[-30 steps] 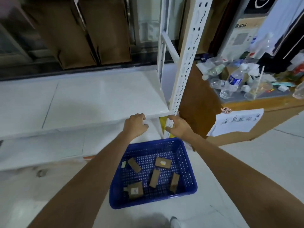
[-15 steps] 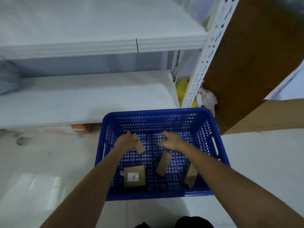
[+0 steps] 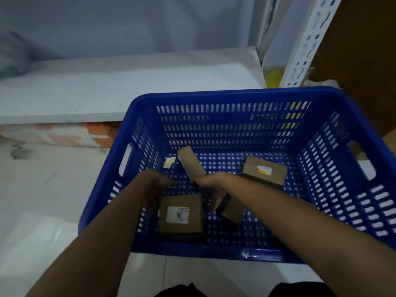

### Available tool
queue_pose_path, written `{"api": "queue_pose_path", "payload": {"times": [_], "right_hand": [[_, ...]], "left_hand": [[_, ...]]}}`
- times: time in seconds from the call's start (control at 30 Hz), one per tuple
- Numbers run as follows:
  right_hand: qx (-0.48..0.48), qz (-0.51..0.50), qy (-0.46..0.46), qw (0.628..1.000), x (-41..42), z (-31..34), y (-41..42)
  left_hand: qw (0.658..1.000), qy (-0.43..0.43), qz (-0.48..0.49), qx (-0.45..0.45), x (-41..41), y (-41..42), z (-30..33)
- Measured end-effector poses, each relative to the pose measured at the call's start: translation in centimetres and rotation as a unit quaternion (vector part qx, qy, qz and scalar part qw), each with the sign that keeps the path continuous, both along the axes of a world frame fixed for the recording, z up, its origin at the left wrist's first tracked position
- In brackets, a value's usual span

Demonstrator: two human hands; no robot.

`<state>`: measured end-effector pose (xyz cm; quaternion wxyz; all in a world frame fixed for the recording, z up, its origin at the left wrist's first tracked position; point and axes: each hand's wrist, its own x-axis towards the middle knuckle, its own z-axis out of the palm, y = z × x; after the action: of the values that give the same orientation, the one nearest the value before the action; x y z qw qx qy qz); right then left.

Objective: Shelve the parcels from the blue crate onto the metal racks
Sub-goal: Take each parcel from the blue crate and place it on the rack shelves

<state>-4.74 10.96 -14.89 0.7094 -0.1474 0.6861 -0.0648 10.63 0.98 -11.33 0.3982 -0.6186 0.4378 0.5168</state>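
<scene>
The blue crate (image 3: 216,97) stands on the floor in front of the white metal rack (image 3: 304,46). Several brown cardboard parcels lie inside it. My left hand (image 3: 154,189) reaches down to the left edge of a square parcel (image 3: 182,226) with a white label; its fingers are mostly hidden. My right hand (image 3: 211,191) curls its fingers over the end of a narrow parcel (image 3: 233,211). Another narrow parcel (image 3: 190,162) leans just beyond both hands. A labelled box (image 3: 264,171) sits further right.
The rack's lowest white shelf (image 3: 128,82) runs behind the crate, with a grey bag (image 3: 12,56) at its left end. A brown wooden cabinet (image 3: 364,61) stands right of the rack post. Orange bricks (image 3: 96,133) lie under the shelf. Pale floor tiles lie to the left.
My hands left the shelf edge and dropped into the crate, then moved from its far parcels to the near ones. The view has sunk closer to the crate.
</scene>
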Motion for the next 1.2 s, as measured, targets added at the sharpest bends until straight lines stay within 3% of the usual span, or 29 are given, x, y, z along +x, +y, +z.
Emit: {"api": "queue_pose_path", "payload": {"times": [0.1,0.27,0.47,0.63,0.77,0.97,1.2], "right_hand": [[-0.013,-0.055,-0.028,0.998,0.9,-0.3,-0.1],[-0.083,-0.093,0.028,0.992,0.3,1.4,0.0],[-0.085,-0.254,0.003,0.963,-2.6,3.9,0.7],[-0.165,-0.35,0.026,0.922,-2.6,11.1,3.5],[-0.263,-0.41,0.048,0.872,-3.3,21.5,5.2],[-0.307,-0.402,0.022,0.863,-5.2,42.4,8.0],[-0.301,-0.346,-0.019,0.888,-9.5,69.9,10.8]], "left_hand": [[0.998,0.021,-0.005,0.064,-0.1,0.3,-1.3],[0.997,0.082,-0.006,-0.006,-0.9,-0.6,0.0],[0.982,0.172,0.047,-0.063,-3.6,-1.1,4.0],[0.965,0.228,0.097,-0.087,-3.3,0.5,10.0],[0.926,0.323,0.17,-0.101,-3.7,2.8,19.6],[0.895,0.393,0.201,-0.057,-5.5,4.5,40.8],[0.935,0.304,0.159,-0.084,-6.5,3.6,68.1]]}}
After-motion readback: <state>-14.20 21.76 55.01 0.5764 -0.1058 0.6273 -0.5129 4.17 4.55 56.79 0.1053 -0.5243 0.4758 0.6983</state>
